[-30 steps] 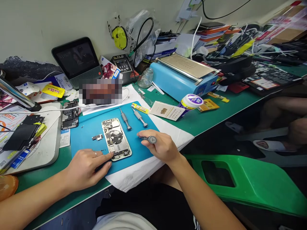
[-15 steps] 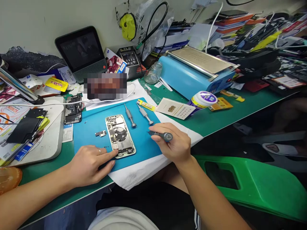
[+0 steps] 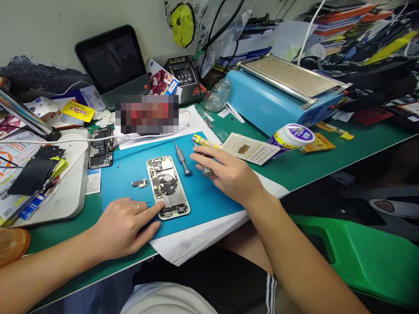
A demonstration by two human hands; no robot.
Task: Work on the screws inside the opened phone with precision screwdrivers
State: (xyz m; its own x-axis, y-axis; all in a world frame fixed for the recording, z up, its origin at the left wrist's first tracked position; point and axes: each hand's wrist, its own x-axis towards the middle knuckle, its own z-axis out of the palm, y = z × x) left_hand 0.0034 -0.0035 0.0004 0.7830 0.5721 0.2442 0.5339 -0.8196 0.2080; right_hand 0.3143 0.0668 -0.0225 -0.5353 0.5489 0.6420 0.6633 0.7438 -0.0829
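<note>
A phone (image 3: 168,187) with its back housing exposed and its inner parts showing lies on a blue mat (image 3: 131,161). My left hand (image 3: 129,222) rests beside it, index finger stretched out onto the phone's lower left corner. At the mat's right side, my right hand (image 3: 234,174) has its fingers around a screwdriver (image 3: 207,172); only the grey end cap and a bit of handle show. Another screwdriver (image 3: 182,160) lies between the phone and my right hand. A small circuit board piece (image 3: 140,183) sits left of the phone, with tiny parts near it.
A blue machine with a metal plate (image 3: 262,100) stands at the back right, a glass jar (image 3: 218,96) beside it. A card (image 3: 247,148) and a white-purple tub (image 3: 291,137) lie right of the mat. Another opened phone (image 3: 101,148) is at left. A white cable (image 3: 78,141) crosses behind.
My right hand has moved up and left to the screwdriver spot; the dark-handled screwdriver it held no longer shows clearly. My left finger has shifted little. The view has turned slightly.
</note>
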